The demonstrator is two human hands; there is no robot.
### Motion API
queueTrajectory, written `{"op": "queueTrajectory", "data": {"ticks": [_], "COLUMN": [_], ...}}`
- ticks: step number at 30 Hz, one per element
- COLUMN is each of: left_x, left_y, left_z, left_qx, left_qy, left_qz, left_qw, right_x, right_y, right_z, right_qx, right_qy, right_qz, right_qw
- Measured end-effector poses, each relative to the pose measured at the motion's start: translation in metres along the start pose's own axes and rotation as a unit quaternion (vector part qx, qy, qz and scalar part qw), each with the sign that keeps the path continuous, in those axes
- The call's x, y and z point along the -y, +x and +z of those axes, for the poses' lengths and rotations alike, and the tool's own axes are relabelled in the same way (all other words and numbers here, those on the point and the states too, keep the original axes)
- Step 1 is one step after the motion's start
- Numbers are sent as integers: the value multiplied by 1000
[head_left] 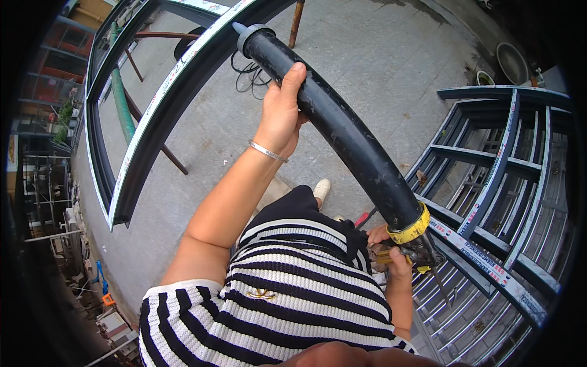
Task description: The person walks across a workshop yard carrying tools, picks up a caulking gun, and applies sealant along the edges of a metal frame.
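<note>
A long black caulking gun (351,137) slants across the view, from the upper middle down to the right. My left hand (282,116) is closed around its barrel near the front, thumb on top. At the back end, past the yellow collar (411,227), my right hand (391,252) grips the handle and trigger area, partly hidden by the barrel. The pale nozzle (239,28) points at a dark metal window frame (160,105) covered with white protective film. Whether the tip touches the frame, I cannot tell.
The frame rests on a green bar (121,101) and rusty legs (173,160). More filmed frames (474,214) are stacked at the right. Black cable (249,78) lies on the grey paved floor (373,55). A metal basin (512,63) stands far right; clutter lines the left.
</note>
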State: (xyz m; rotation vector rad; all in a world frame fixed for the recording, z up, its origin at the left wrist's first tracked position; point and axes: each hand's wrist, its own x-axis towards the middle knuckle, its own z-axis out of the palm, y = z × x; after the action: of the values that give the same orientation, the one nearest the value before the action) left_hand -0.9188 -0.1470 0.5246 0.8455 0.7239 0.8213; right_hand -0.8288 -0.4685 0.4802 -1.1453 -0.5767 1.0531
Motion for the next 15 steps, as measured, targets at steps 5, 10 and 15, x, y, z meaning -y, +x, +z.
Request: {"op": "queueTrajectory", "data": {"ticks": [5, 10, 15], "left_x": [8, 12, 14], "left_y": [1, 5, 8], "left_z": [-1, 4, 6], "left_qx": [-24, -36, -24], "left_qy": [51, 98, 110], "left_qz": [12, 11, 18], "left_qw": [998, 994, 993], "right_x": [-26, -42, -47], "right_y": [5, 9, 10], "right_z": [0, -8, -12], "right_qx": [5, 10, 11], "right_qy": [57, 123, 141], "right_qz": [7, 14, 9], "right_qw": [998, 992, 990]}}
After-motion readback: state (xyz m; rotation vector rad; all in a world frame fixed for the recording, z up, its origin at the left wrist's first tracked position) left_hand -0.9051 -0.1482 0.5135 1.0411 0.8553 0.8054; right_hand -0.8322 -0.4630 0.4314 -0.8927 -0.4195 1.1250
